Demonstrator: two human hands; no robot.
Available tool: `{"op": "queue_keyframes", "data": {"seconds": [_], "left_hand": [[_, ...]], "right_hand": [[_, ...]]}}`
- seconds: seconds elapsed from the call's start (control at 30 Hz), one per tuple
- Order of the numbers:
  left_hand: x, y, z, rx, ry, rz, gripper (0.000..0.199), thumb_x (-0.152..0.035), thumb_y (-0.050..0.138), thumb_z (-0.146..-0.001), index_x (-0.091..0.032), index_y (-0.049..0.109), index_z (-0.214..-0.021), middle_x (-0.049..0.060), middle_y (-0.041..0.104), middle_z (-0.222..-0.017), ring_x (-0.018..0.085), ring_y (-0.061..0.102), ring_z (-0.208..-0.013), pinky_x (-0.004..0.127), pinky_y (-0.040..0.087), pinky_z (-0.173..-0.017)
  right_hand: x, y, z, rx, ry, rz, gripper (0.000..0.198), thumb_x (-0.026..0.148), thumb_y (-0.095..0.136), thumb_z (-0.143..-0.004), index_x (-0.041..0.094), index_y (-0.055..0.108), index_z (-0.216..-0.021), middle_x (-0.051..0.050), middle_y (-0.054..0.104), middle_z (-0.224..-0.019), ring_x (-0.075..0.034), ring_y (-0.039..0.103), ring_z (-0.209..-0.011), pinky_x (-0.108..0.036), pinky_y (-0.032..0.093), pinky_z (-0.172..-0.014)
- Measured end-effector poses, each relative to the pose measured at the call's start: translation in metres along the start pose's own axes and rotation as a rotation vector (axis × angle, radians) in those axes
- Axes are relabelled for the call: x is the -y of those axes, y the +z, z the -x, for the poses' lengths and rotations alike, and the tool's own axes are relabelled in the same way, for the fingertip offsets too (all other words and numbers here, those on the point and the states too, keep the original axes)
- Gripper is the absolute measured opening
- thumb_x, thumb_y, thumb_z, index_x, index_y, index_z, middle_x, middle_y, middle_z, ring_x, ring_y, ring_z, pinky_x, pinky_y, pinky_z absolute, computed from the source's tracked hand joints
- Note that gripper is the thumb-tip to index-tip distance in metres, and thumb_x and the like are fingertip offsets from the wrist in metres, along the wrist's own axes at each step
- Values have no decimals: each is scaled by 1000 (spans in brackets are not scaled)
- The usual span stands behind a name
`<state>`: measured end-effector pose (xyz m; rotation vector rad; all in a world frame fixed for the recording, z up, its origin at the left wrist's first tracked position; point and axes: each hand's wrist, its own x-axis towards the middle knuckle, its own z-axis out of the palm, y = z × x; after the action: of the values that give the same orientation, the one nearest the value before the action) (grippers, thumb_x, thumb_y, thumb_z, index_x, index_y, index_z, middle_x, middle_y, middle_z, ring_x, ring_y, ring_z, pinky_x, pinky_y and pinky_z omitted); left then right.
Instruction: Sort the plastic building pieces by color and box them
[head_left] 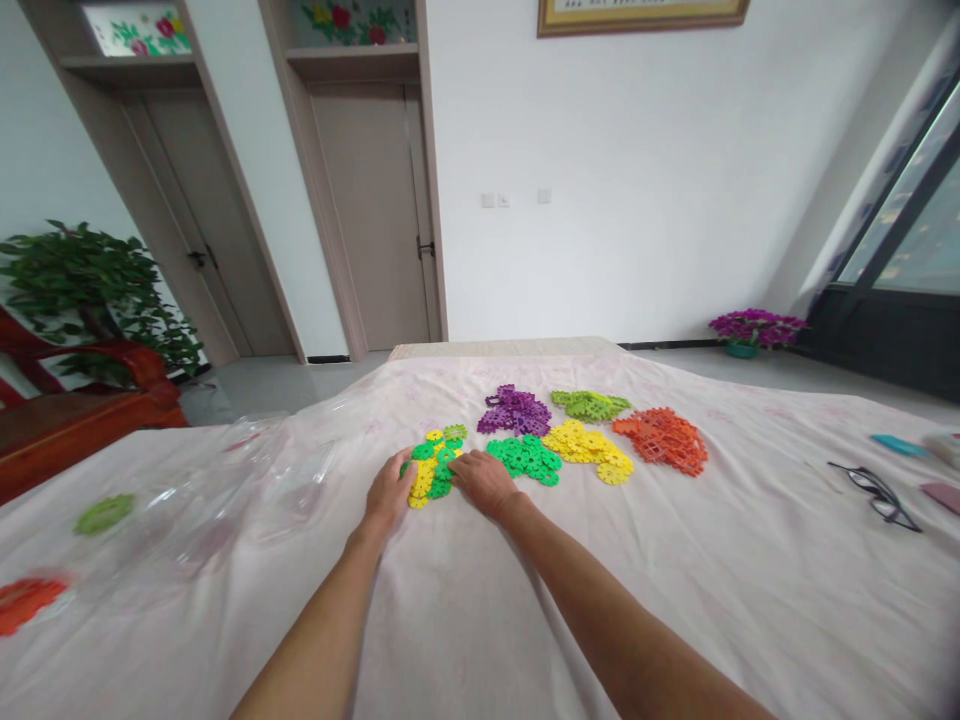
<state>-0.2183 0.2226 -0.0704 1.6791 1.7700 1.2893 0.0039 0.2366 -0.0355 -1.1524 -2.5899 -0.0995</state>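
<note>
A mixed pile of yellow and green plastic snowflake discs point(424, 478) lies on the cloth between my hands. At its left edge, my left hand point(388, 492) has its fingers bent, with a bit of green disc showing between thumb and fingertips. My right hand point(484, 482) reaches in from the other side, its fingers curled together on green discs at the pile's edge. The right fingertips are partly hidden. Just beyond my right hand sits a heap of green discs point(529, 457). A light green disc point(455, 432) tops the far side of the mixed pile.
Sorted heaps of purple point(516, 412), light green point(589, 404), yellow point(589, 448) and orange pieces point(664, 440) lie to the right. Clear plastic bags point(202, 500) spread at left, near a light green bundle point(105, 513) and orange pieces point(28, 602). Eyeglasses point(876, 495) rest far right.
</note>
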Motion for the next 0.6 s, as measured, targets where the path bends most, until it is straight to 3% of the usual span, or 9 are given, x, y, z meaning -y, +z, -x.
{"op": "queue_keyframes", "data": {"seconds": [0.13,0.3,0.6], "left_hand": [[2,-2,6,0,21,-8,47,-36,49,-91,-19,56,-135,11,58,-143,20,52,-133,36,35,-114],[4,-1,5,7,18,-10,50,-40,45,-94,-18,53,-137,12,55,-146,20,48,-137,37,32,-117],[8,-1,3,-47,-5,57,46,-39,45,-95,-19,55,-134,11,57,-144,19,51,-134,35,36,-114]], "right_hand": [[-1,3,0,-5,6,64,14,19,53,-97,18,67,-101,-9,71,-99,-20,62,-96,-29,43,-83],[-3,3,2,-47,87,65,14,15,51,-97,18,63,-105,-9,68,-100,-20,60,-95,-28,42,-80],[-13,6,2,-304,283,60,20,21,42,-102,19,60,-95,-9,63,-97,-22,53,-91,-33,35,-82]]}}
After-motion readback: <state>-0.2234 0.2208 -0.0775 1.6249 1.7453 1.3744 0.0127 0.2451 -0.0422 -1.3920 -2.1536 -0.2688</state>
